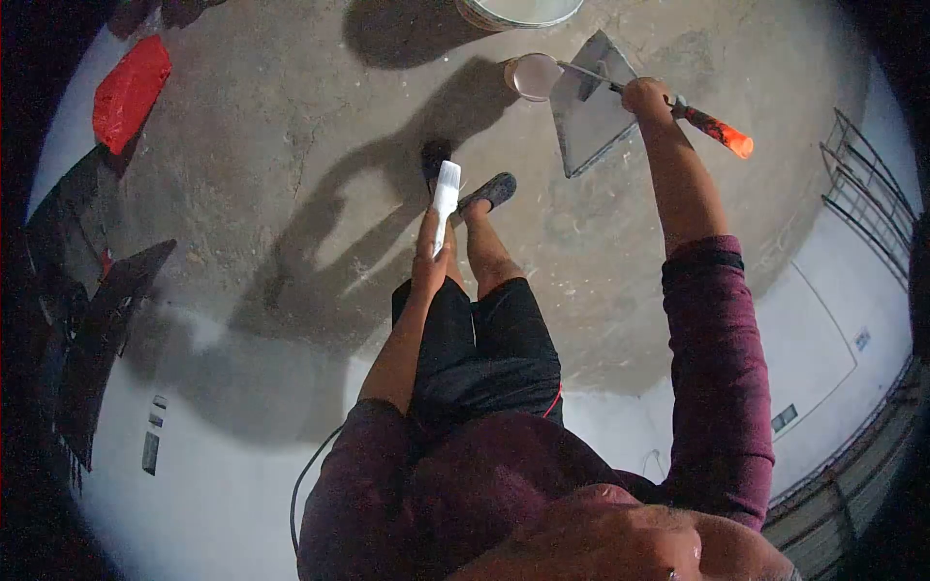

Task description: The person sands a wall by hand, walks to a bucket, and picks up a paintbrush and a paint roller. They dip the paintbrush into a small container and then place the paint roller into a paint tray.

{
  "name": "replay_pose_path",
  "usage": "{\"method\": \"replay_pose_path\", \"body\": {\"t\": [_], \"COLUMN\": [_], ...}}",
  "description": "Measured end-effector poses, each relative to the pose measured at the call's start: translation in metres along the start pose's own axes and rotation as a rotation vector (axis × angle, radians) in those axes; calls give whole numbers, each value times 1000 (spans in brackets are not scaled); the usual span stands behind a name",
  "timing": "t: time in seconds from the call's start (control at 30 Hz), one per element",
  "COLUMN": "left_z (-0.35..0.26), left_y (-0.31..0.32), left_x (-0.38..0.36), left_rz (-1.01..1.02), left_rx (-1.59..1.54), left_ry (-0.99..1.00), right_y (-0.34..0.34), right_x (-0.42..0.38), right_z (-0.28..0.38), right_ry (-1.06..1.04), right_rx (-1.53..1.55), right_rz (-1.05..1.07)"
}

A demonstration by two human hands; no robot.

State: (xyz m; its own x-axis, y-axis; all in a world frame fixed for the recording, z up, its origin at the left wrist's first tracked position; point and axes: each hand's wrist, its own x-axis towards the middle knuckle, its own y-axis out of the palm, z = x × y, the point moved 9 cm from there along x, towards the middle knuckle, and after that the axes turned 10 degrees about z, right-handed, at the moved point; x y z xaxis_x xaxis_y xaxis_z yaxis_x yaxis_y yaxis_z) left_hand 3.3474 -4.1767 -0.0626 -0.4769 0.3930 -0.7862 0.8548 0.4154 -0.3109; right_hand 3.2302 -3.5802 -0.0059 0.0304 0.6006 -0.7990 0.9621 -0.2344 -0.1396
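My left hand (430, 247) is closed around the lower part of a white brush-like tool (447, 189), whose wide end points away from me over my feet. My right hand (646, 96) grips the metal shaft of a long tool with an orange and black handle (722, 131) sticking out to the right. The shaft's far end reaches the rim of a small round container (533, 76) with pale contents. Beneath my right forearm and the shaft lies a grey board (593, 121) with a dark piece on it.
A large bucket (518, 12) stands at the top edge. A red bag-like object (132, 94) lies at the upper left, above dark furniture (107, 339). At the right is a metal rack (862, 184). My feet in dark shoes (492, 192) are on the concrete floor.
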Motion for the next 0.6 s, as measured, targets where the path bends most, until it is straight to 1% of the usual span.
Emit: {"method": "replay_pose_path", "body": {"t": [0.1,0.17,0.2,0.27,0.3,0.37,0.5,0.57,0.6], "left_z": [-4,-2,-5,-6,-10,-15,-47,-54,-49], "left_y": [0,1,-2,-2,-4,-2,-18,-15,-9], "left_x": [-4,-6,-7,-10,-13,-17,-33,-38,-36], "left_rz": [25,56,55,51,50,128,171,217,217], "left_rx": [-21,-41,-41,4,5,-72,-138,-148,-154], "left_ry": [-21,-69,-70,-87,-88,-129,-205,-243,-242], "right_y": [4,-7,-15,-15,-12,-14,-26,-22,-23], "right_x": [-11,-38,-41,-39,-39,-47,-50,-26,-32], "right_z": [0,7,7,2,1,12,14,15,14], "right_ry": [-54,-41,-43,-65,-66,-211,-221,-186,-184], "right_rx": [28,-173,-172,51,51,-47,-7,-5,-10], "right_rz": [-59,-365,-365,-211,-211,-346,-311,-245,-246]}}
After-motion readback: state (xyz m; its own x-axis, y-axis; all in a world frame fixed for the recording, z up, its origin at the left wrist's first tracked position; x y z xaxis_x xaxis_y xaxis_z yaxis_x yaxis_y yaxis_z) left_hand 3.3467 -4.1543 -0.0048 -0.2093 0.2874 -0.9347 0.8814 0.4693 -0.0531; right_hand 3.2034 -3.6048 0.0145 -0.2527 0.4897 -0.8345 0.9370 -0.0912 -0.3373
